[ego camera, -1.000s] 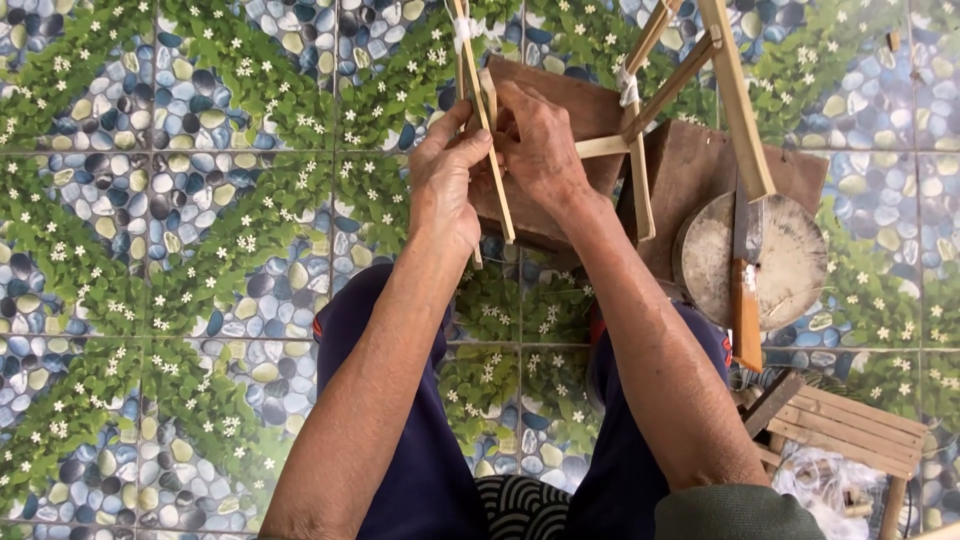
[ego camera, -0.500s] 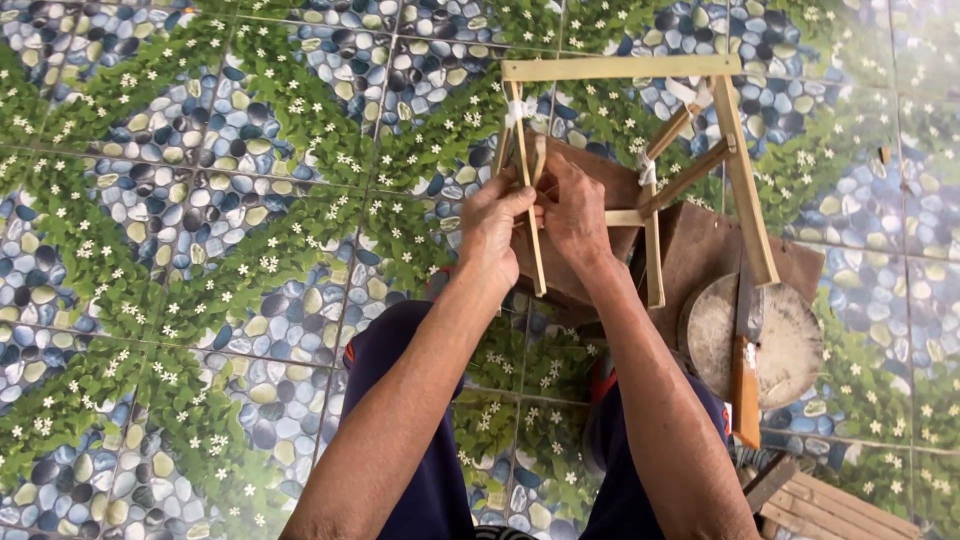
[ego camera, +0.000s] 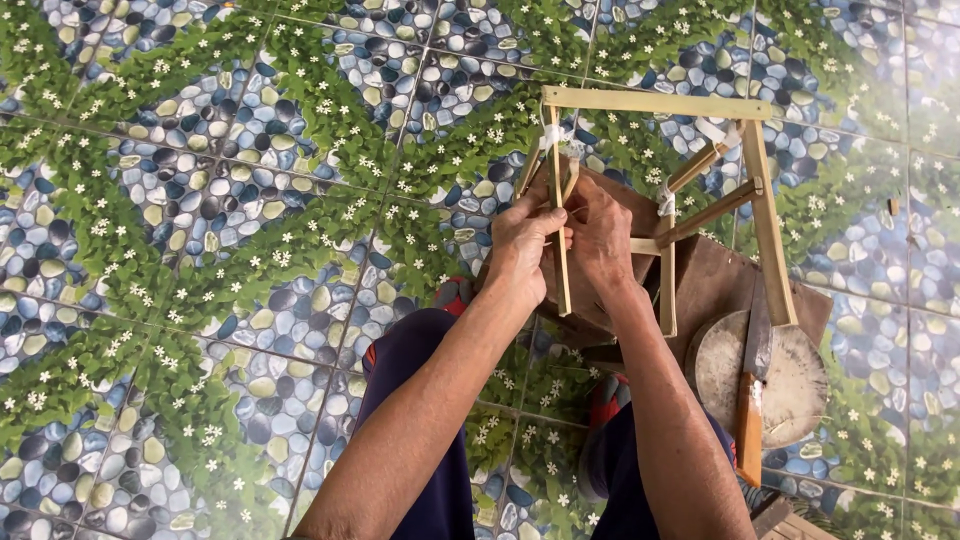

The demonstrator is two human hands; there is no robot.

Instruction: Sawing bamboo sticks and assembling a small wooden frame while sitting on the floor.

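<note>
Fingers of both hands (ego camera: 560,240) pinch an upright bamboo strip (ego camera: 561,270), long axis vertical.

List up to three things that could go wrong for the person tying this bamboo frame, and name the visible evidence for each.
1. The knife lies unsheathed on the round wooden block beside the right forearm; an elbow could brush it.
2. Both hands, left hand and right hand, pinch thin bamboo sticks; these might splinter or snap.
3. The bamboo frame is tied with strips and may twist.
</note>
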